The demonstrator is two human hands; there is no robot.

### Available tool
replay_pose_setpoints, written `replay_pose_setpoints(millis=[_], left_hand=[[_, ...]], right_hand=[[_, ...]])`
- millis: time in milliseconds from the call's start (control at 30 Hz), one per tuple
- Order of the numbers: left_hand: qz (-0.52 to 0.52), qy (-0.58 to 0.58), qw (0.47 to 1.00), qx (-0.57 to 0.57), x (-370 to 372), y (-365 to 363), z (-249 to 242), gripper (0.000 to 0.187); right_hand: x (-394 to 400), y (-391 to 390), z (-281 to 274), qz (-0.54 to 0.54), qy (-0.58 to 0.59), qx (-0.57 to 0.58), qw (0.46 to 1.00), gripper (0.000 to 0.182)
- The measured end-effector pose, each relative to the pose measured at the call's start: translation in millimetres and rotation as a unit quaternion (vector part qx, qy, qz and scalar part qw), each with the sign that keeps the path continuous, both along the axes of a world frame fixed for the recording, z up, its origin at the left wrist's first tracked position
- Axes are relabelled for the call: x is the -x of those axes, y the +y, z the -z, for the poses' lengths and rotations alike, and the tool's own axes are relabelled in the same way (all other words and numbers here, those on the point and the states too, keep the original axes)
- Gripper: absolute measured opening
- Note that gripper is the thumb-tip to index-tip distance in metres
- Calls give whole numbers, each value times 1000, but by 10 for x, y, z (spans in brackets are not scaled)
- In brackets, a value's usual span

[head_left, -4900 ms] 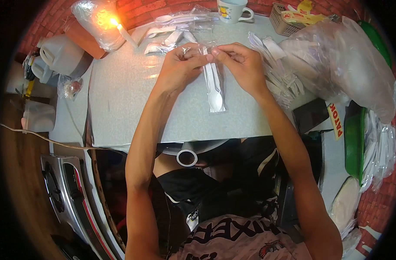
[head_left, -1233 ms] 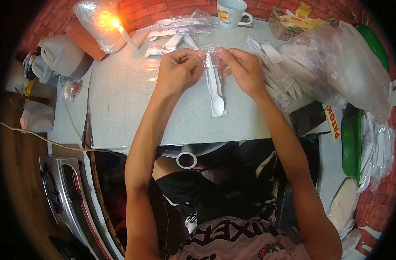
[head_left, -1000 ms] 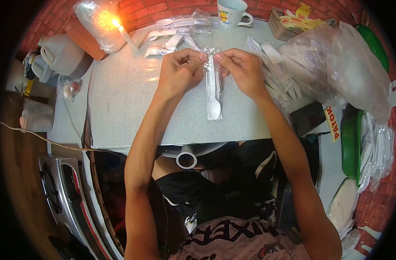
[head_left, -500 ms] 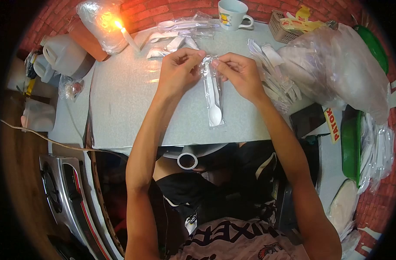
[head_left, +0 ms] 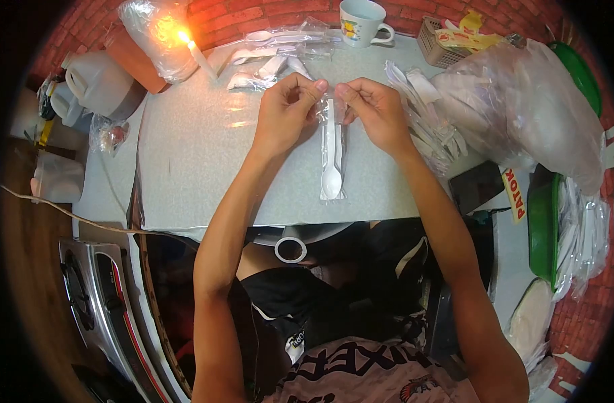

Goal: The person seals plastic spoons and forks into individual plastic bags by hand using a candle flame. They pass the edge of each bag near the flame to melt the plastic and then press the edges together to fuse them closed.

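Note:
A white plastic spoon [head_left: 331, 180] lies in a narrow clear plastic sleeve [head_left: 341, 151], its bowl toward me and its handle pointing away. At the sleeve's far end, my left hand [head_left: 288, 107] pinches the left edge between thumb and fingers. Opposite it, my right hand [head_left: 374, 111] pinches the right edge the same way. The handle's tip sits between the two hands. Just beyond my left hand are wrapped white spoons [head_left: 267, 70]. More wrapped cutlery [head_left: 428, 114] is piled to the right of my right hand.
A lit candle [head_left: 201, 60] burns at the back left, close to a plastic bag [head_left: 160, 47]. A mug [head_left: 362, 23] stands at the back, near a small basket [head_left: 438, 43]. On the right are a large plastic bag [head_left: 522, 101] and a dark phone-like slab [head_left: 478, 187].
My hands have moved slightly apart and to the right, spreading the sleeve's far end wider. The spoon and sleeve have straightened a little.

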State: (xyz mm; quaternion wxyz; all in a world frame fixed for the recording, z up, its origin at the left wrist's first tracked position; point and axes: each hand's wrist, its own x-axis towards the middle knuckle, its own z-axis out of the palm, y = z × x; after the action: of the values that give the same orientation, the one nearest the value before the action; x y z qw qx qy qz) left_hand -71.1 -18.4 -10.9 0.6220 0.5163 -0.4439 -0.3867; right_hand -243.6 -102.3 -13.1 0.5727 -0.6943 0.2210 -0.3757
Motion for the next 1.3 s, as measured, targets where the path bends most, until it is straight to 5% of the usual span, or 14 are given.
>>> replay_pose_setpoints(millis=[100,267,433,633,800,967,1100,1300], left_hand=[[98,157,982,-21,51,37,-76,24],[136,55,989,-26,14,22,-12,46],[62,117,991,-19,-133,16,-60,41],[-19,168,980,106,-399,35,-209,28],[-136,164,963,163,-669,170,-409,18],[-92,262,954,117,-764,284,-466,41],[-171,171,968,66,-815,178,-307,42],[-212,206,954,56,-783,185,-331,44]], right_hand=[[37,-20,-28,2,16,20,1000,26],[49,-57,-19,23,-12,10,1000,30],[29,-49,-8,3,-44,-48,998,32],[-262,154,-83,-121,121,-3,985,31],[-856,352,-417,-158,40,26,986,20],[-1274,401,-588,-158,10,-26,987,22],[-1377,450,-429,-137,28,-54,989,24],[-1303,426,-352,-171,65,-59,981,28]])
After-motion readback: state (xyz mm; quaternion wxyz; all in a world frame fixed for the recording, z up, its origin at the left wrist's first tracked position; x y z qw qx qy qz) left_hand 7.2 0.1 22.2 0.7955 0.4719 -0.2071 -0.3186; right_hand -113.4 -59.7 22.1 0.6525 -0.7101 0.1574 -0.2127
